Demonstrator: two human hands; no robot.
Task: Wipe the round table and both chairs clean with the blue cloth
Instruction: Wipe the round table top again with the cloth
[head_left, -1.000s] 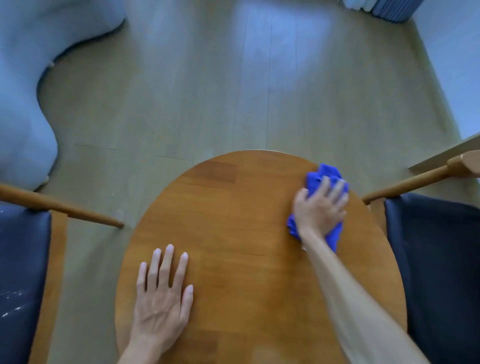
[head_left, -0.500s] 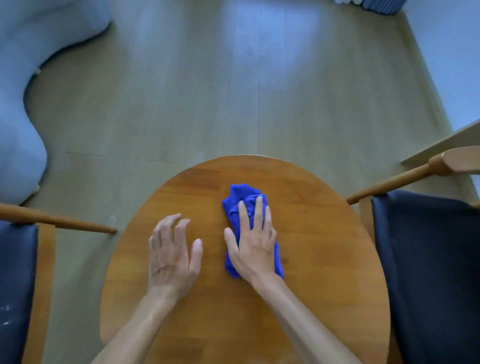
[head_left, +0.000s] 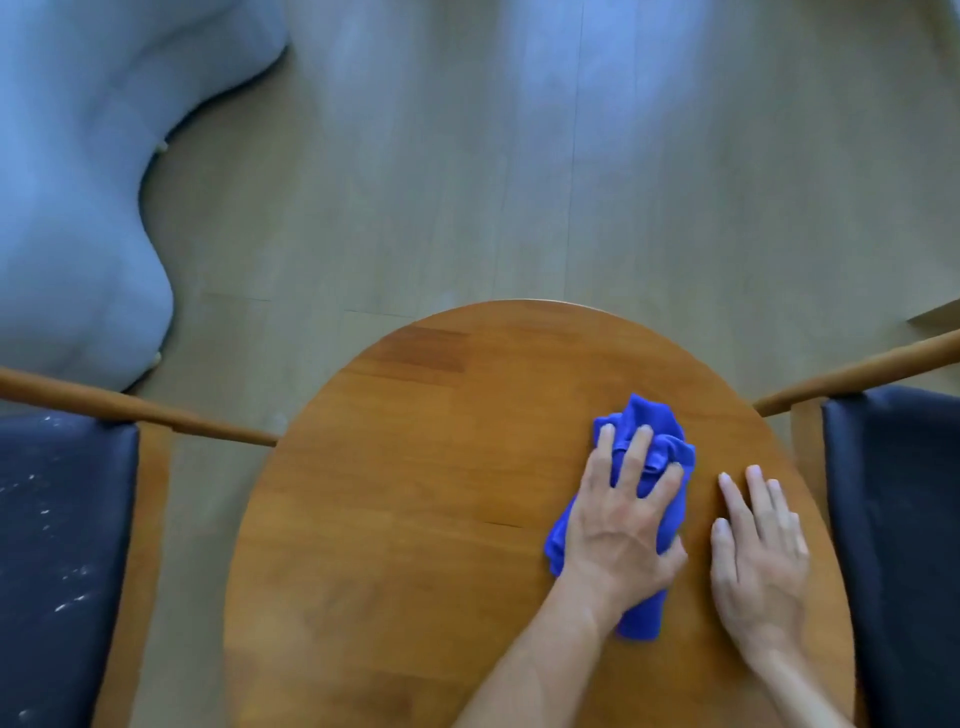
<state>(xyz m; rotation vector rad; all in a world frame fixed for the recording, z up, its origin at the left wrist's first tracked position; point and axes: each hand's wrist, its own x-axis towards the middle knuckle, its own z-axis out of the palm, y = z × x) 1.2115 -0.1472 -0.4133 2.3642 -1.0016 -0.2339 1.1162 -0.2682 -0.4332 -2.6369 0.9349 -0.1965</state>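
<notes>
Mid bench (head_left: 415, 519) wipe: L hand (head_left: 618, 525), fingers spread, presses blue cloth (head_left: 647, 423) at 3 o'clock; R hand (head_left: 761, 551) flat. Next I'd sweep toward 9.

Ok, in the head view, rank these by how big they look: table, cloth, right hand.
1. Table, by far the largest.
2 and 3. Cloth and right hand look about alike. The left hand covers part of the cloth, so I won't rank them.

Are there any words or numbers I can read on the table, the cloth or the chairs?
None. The table, the cloth and both chairs show no writing. The white flecks on the left chair's seat are specks, not letters.
</notes>
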